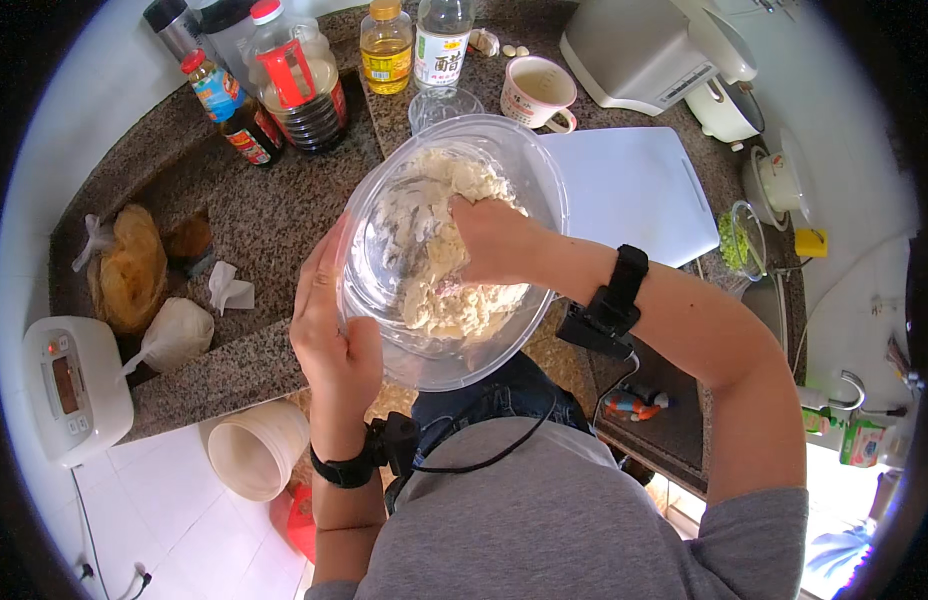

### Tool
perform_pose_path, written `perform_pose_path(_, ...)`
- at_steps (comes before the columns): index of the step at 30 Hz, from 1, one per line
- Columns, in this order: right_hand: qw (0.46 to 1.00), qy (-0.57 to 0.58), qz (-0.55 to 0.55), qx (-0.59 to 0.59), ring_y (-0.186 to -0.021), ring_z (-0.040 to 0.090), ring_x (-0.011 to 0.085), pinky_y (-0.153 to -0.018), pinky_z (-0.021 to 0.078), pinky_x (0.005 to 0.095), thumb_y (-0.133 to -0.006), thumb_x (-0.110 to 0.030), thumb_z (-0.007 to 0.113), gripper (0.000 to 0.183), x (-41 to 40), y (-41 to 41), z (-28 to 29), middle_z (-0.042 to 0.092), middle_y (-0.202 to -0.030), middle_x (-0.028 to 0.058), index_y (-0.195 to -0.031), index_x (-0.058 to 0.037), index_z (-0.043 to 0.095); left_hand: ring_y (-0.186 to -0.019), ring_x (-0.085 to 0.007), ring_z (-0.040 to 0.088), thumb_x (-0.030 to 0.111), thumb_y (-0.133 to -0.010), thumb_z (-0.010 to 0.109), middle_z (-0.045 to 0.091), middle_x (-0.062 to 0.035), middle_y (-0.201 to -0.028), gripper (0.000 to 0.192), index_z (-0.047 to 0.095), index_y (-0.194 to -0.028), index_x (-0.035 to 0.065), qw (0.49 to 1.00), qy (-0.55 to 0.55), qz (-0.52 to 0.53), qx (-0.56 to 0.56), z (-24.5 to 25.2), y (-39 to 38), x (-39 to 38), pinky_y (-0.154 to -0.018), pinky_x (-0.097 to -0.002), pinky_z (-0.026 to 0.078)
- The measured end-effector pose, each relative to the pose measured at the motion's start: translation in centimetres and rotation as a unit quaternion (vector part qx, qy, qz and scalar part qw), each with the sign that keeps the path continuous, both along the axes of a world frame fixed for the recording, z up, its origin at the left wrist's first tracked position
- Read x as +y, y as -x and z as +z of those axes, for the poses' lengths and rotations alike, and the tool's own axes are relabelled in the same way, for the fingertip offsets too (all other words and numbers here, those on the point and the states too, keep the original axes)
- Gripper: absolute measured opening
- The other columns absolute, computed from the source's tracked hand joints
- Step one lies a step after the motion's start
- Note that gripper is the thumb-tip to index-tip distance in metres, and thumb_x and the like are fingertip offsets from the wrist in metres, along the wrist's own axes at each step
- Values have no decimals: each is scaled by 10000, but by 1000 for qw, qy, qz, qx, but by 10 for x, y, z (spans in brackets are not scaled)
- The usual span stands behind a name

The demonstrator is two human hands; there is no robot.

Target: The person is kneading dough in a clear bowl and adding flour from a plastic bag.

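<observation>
A clear plastic bowl (475, 367), tilted, is held in front of me above the counter's edge. Shaggy, pale dough (464, 307) and loose flour cover its bottom and inner wall. My left hand (333, 322) grips the bowl's left rim, thumb on the near side and fingers along the outside. Inside the bowl, my right hand (494, 240) presses into the dough; its fingers are partly hidden by the dough and the back of the hand, so their grip is unclear. Each wrist wears a black strap with a small device.
Right of the bowl lies a white cutting board (629, 191). Beyond the bowl stand a glass (441, 105), a mug (537, 90), an oil bottle (387, 52) and a vinegar bottle (441, 49). Sauce bottles (231, 109) stand back left; bagged food (130, 270) and a white appliance (74, 386) are left.
</observation>
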State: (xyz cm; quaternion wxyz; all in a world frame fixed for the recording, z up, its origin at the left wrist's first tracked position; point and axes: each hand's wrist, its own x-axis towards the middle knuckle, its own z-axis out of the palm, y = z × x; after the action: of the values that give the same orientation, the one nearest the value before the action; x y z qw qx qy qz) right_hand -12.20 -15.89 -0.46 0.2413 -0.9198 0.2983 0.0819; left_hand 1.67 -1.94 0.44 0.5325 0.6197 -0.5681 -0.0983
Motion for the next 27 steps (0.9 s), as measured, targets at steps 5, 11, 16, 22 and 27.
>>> perform_pose_path(5, 993, -34, 77, 87, -772, 531, 365, -659, 436, 394, -537, -231, 701, 586, 4, -2, 1, 541, -752, 228, -936, 86, 411, -1022, -306, 466, -17, -578, 352, 478, -201, -1094, 536, 447, -1105, -45, 999, 33, 24, 11, -6, 1, -3, -890, -339, 331)
perform_pose_path(11, 950, 8, 228, 215, -744, 556, 320, -646, 449, 377, -542, -183, 681, 635, 12, 0, 0, 555, -735, 184, -1070, 41, 409, -1024, -302, 465, -19, -572, 348, 484, -190, -1095, 537, 459, -1098, -34, 997, 20, 47, 62, -11, 2, -5, -893, -343, 329)
perform_pose_path(16, 949, 92, 271, 130, -706, 566, 308, -598, 465, 378, -613, -94, 615, 474, 15, -2, -17, 570, -729, 141, -1052, -7, 459, -1036, -302, 456, -30, -558, 344, 483, -182, -1100, 553, 459, -1098, -28, 998, 30, 47, 41, -13, 2, -2, -894, -351, 329)
perform_pose_path(22, 962, 81, 229, 124, -719, 587, 273, -532, 475, 358, -674, -47, 518, 134, 23, -13, -20, 585, -704, 118, -791, -36, 581, -1039, -307, 454, -40, -551, 345, 478, -185, -1105, 563, 454, -1103, -26, 999, 23, 44, 14, -11, 3, 0, -897, -349, 330)
perform_pose_path(27, 977, 34, 178, 110, -720, 562, 315, -602, 449, 387, -652, -58, 503, 186, 20, -21, -13, 561, -680, 157, -829, -43, 556, -1040, -301, 457, -53, -549, 339, 473, -187, -1109, 582, 449, -1118, -10, 1000, -1, 28, 8, -6, 4, -1, -894, -337, 336)
